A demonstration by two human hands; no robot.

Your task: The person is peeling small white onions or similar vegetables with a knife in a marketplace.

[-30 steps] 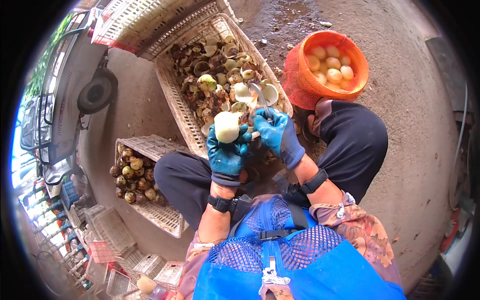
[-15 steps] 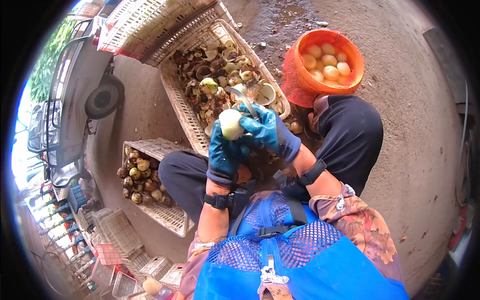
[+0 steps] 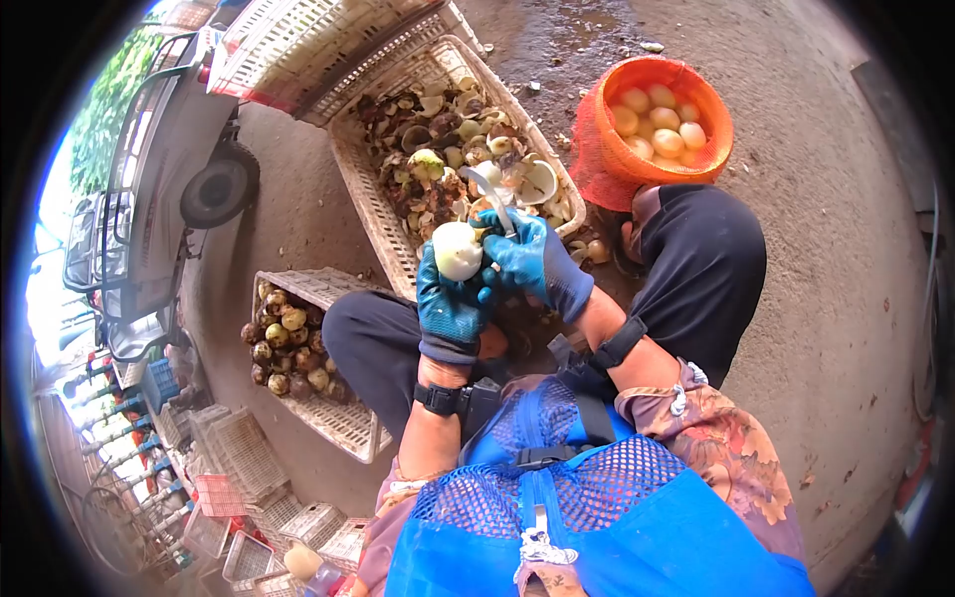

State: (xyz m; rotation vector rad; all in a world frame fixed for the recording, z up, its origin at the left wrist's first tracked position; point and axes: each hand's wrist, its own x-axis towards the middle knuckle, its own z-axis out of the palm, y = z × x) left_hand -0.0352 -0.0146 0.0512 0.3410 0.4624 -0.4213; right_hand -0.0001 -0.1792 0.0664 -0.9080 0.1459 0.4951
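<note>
Left of the peelings crate (image 3: 370,207) lie dark round vegetables (image 3: 290,338). By its near end, my left fingers (image 3: 431,284) cradle a pale vegetable (image 3: 457,251); my right fingers (image 3: 513,259) grip a curved metal tool (image 3: 483,182). Marks (image 3: 563,583) below my vest zip (image 3: 538,491) are too small to read. Right of the crate sits an orange bucket (image 3: 711,109).

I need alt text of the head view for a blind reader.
The gloved left hand holds a pale, round vegetable; the gloved right hand grips a curved tool, near a crate of peelings. An orange bucket holds more pale vegetables.
</note>
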